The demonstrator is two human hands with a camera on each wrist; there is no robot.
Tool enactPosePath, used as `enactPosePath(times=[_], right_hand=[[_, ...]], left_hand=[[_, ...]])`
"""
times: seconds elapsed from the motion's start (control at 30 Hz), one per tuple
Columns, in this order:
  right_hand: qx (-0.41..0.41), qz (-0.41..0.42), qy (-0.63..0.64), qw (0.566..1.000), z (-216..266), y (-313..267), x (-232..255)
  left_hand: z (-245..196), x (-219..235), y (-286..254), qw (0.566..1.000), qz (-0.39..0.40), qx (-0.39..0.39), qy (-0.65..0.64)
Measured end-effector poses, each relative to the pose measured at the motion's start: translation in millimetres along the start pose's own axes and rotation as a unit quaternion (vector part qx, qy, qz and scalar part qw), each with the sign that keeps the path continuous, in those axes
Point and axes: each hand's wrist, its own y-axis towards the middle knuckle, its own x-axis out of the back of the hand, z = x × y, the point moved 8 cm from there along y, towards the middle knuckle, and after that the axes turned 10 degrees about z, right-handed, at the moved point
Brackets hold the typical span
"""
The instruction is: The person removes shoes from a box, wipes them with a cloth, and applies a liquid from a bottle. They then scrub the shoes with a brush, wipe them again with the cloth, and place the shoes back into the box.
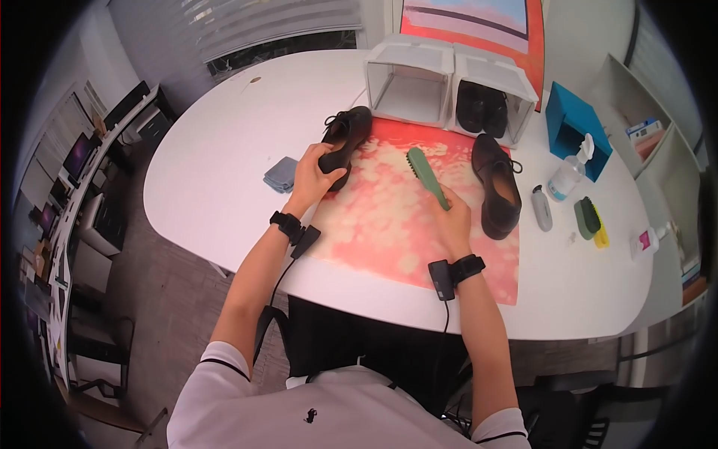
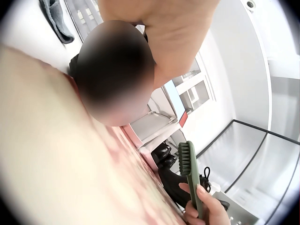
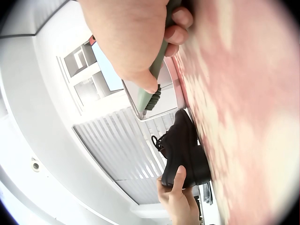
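My left hand (image 1: pixel 310 178) grips a black lace-up shoe (image 1: pixel 358 129) by its heel, at the left edge of the red and cream mat (image 1: pixel 389 224). In the right wrist view its thumb lies along the back of the shoe (image 3: pixel 177 145), whose toe points away. The handle of a green brush (image 1: pixel 425 174) is held in my right hand (image 1: pixel 454 224), over the mat with its dark bristles facing left. To the right of that hand, the matching black shoe (image 1: pixel 496 187) stands on the mat. The left wrist view is blurred over the gripped heel.
A folded grey-blue cloth (image 1: pixel 280 174) lies left of the mat. Two clear-fronted shoe boxes (image 1: pixel 410 56) stand behind, one holding black shoes (image 1: pixel 481 108). To the right are a teal box (image 1: pixel 574 127), a pump bottle (image 1: pixel 566 178), a grey bottle (image 1: pixel 541 208) and further brushes (image 1: pixel 587 218).
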Motion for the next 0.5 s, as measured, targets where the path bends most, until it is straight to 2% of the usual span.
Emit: enactPosePath(times=[0.1, 0.17, 0.23, 0.3, 0.43, 0.5], right_hand=[[0.019, -0.004, 0.01, 1.0, 2, 1, -1], [0.035, -0.009, 0.023, 0.999, 2, 1, 2], [0.048, -0.011, 0.04, 0.998, 3, 1, 1], [0.026, -0.008, 0.032, 0.999, 1, 1, 2], [0.017, -0.01, 0.029, 0.999, -4, 3, 1], [0.001, 0.004, 0.017, 1.0, -12, 5, -1]], left_hand=[[8, 1, 0, 1.0, 0.007, -0.002, 0.021], [-3, 2, 2, 0.998, 0.018, -0.021, 0.053], [-25, 7, 0, 0.993, -0.031, -0.036, 0.104], [-52, 15, -2, 0.987, -0.079, -0.05, 0.132], [-132, -6, 6, 0.988, -0.031, -0.148, -0.007], [-182, -46, 4, 0.973, 0.072, -0.215, -0.045]])
